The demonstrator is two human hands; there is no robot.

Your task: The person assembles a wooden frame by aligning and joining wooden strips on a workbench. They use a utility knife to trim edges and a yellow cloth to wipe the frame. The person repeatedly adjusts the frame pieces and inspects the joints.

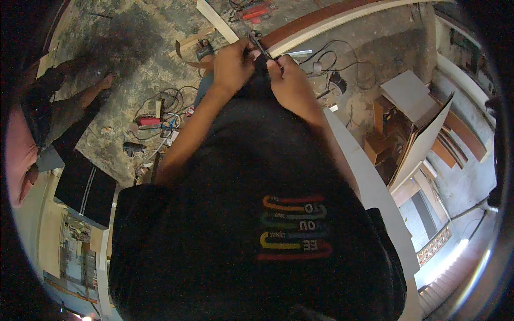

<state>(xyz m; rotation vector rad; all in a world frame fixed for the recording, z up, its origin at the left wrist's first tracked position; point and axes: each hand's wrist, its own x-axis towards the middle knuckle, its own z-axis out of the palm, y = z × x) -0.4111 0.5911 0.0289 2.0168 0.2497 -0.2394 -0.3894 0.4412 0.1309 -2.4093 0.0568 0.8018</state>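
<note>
Both hands meet at the top centre, at the end of a long reddish-brown wooden board (pixel 316 25) with a pale edge. Across that end lies a narrow dark metal piece (pixel 260 47), too small to tell its exact kind. My left hand (pixel 231 67) has its fingers closed at the piece's far side, thumb toward the middle. Pinched near the lower end of the same piece is my right hand (pixel 290 81), its fingertips partly hidden. A pale wooden strip (pixel 217 21) slants down to just beyond my left hand.
At the left stands another person in a pink top (pixel 24 144), one bare foot (pixel 107 81) on the stained floor. Cables (pixel 168 99) and a red tool (pixel 147 121) lie left of me. A second red tool (pixel 256 12) is beyond. Leaning panels (pixel 423 144) and brown boxes (pixel 383 144) stand right.
</note>
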